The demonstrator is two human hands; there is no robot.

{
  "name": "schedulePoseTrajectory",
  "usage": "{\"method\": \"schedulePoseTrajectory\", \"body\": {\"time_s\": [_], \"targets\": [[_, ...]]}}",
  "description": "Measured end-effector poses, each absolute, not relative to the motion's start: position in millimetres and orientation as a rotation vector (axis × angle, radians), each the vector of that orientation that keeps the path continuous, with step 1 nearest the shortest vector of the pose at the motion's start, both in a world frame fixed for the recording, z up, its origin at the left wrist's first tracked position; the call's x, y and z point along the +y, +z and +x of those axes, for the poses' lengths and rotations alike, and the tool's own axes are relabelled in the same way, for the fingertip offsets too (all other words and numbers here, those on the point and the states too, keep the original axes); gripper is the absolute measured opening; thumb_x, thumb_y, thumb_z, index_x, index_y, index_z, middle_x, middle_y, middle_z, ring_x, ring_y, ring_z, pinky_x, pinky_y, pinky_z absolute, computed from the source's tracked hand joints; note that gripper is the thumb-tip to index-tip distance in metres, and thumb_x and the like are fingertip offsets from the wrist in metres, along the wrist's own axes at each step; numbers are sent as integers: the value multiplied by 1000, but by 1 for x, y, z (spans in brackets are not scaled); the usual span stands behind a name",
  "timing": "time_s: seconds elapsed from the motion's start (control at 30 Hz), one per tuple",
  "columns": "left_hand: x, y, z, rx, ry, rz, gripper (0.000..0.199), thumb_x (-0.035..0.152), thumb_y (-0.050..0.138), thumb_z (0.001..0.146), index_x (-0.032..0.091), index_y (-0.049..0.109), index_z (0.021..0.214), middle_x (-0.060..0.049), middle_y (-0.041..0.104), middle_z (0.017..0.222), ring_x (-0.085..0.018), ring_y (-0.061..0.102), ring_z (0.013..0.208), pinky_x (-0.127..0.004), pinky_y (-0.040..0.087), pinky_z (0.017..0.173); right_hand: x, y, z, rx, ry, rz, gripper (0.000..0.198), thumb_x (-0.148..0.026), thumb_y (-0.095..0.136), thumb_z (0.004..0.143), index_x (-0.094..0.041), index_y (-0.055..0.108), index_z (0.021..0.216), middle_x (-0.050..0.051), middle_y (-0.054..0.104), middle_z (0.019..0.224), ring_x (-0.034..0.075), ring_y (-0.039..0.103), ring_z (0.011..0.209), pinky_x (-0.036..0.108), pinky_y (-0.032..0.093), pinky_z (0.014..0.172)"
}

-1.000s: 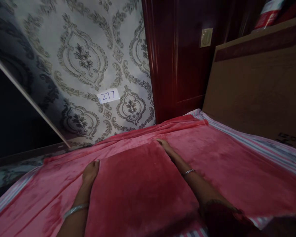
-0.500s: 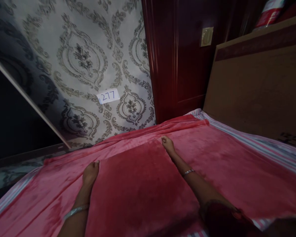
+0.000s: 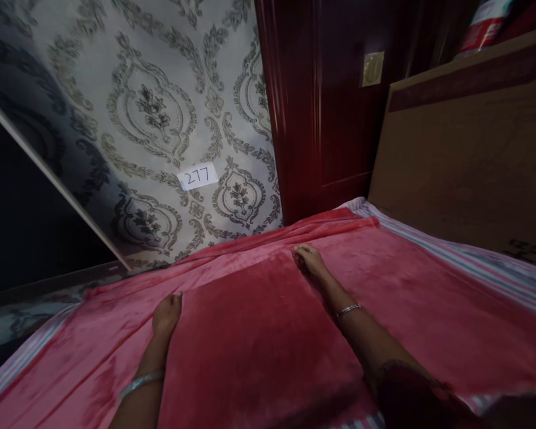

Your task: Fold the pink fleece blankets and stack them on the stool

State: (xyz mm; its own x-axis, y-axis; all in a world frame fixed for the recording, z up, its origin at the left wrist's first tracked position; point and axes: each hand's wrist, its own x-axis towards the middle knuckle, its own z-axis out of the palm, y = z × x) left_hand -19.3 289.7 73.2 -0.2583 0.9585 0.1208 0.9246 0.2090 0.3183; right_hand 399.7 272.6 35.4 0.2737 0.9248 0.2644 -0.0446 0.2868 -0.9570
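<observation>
A plush red blanket (image 3: 411, 280) lies spread over a striped sheet. Between my hands, a darker rectangular section of red plush cloth (image 3: 254, 333) extends toward me over the blanket; I cannot tell whether it is a folded part of it or a separate piece. My left hand (image 3: 167, 314) is closed at its far left corner, fingers pinched on the edge. At the far right corner, my right hand (image 3: 310, 261) is closed as well, fingertips at the cloth's edge. A bangle shows on each wrist.
The striped sheet (image 3: 455, 256) shows along the right side. Behind the bed stand a patterned wall (image 3: 161, 149) with a paper label reading 277 (image 3: 199, 176) and a dark red wooden panel (image 3: 335, 143). A large cardboard box (image 3: 464, 161) leans at the right, with a red-and-white container (image 3: 485, 30) above it.
The right hand's fingers look slightly less curled, and its forearm has shifted a little to the right. The left hand and cloth have barely moved.
</observation>
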Motion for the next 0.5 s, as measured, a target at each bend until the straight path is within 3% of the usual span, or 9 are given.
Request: {"method": "schedulePoseTrajectory", "body": {"time_s": [0.13, 0.3, 0.5], "targets": [[290, 74, -18, 2359, 509, 1836, 48, 37, 31, 89, 10, 71, 91, -23, 73, 97, -35, 68, 97, -40, 51, 80, 275, 39, 400, -1127, 850, -1064, 38, -58, 60, 66, -22, 50, 63, -6, 37, 52, 11, 33, 50, 24, 25, 48], [285, 77, -16, 2359, 528, 1823, 50, 38, 32, 91, 7, 70, 99, -24, 71, 106, -34, 66, 104, -39, 50, 85, 273, 38, 388, -1199, 881, -1118, 47, -60, 62, 69, -22, 39, 51, -6, 32, 50, 10, 31, 50, 24, 24, 50], [273, 82, -29, 2420, 815, 1669, 51, 41, 32, 92, 8, 68, 106, -26, 69, 111, -37, 63, 108, -44, 49, 89, 281, 42, 381, -1177, 866, -1140, 39, -53, 68, 53, -22, 45, 49, -6, 41, 51, 11, 38, 55, 24, 31, 55]]}}
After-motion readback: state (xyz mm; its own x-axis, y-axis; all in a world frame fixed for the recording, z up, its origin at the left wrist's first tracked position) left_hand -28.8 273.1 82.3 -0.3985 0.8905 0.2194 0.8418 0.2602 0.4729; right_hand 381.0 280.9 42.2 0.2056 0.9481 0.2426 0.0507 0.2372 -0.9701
